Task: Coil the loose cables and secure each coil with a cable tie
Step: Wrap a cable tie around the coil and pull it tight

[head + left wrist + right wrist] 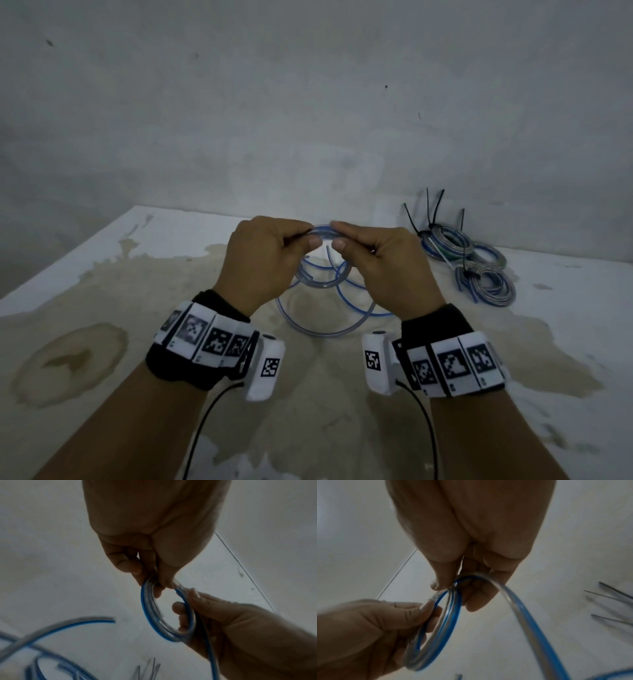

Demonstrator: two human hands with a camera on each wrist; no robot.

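A small coil of clear cable with a blue stripe (322, 230) is held up over the table between both hands. My left hand (310, 236) pinches its left side and my right hand (337, 235) pinches its right side. In the left wrist view my left hand (161, 586) grips the top of the coil (147, 614) while the right hand's fingers (181, 616) curl through the ring. In the right wrist view my right hand (453, 589) pinches the coil (436, 631), and the cable's loose tail (530, 616) runs down to the right. More loose loops (329, 329) lie on the table below.
Tied coils (445, 244) (488, 286) with black cable ties (432, 209) sticking up lie at the back right of the stained white table (102, 308). Spare cable ties (614, 595) lie to the right. A grey wall (308, 102) rises just behind the table.
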